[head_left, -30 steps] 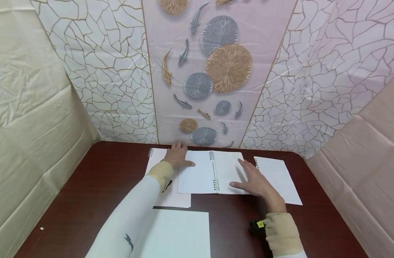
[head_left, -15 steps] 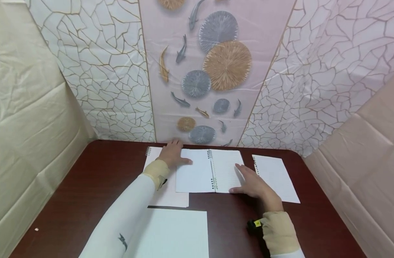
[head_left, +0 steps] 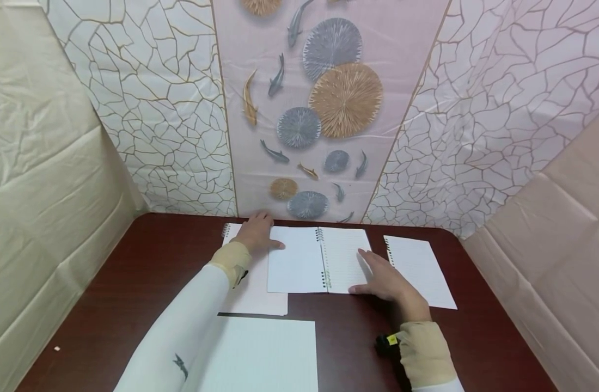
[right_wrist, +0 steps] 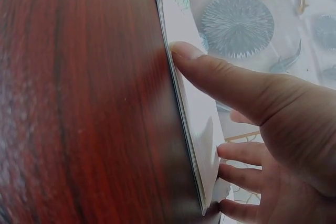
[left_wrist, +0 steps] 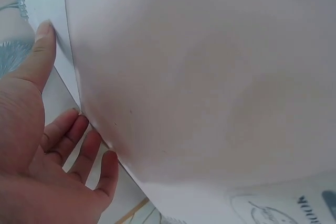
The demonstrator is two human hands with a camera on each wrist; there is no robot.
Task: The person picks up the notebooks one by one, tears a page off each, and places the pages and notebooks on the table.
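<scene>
In the head view, an open spiral notebook (head_left: 295, 261) lies near the back of the table, its left page overlapping another spiral notebook (head_left: 257, 302) beneath. My left hand (head_left: 254, 235) is over the lower notebook's far part. Its thumb extends toward the open notebook's left page, and the left wrist view shows the fingertips (left_wrist: 109, 157) touching the lower notebook's edge, fingers slightly bent. My right hand (head_left: 385, 276) spans the open notebook's near right corner. Its thumb (right_wrist: 191, 56) presses the near edge, and the other fingers touch the right edge.
A loose lined sheet (head_left: 422, 272) with a torn-hole edge lies to the right. Another white sheet (head_left: 265, 354) is at the front, partly behind my left sleeve (head_left: 177, 332). The dark red table (head_left: 118, 283) meets a patterned cloth wall (head_left: 182, 120) at the back.
My left hand has shifted left, its thumb drawing back over the open notebook's page. My right hand has come down onto the open notebook's near right corner and stays there.
</scene>
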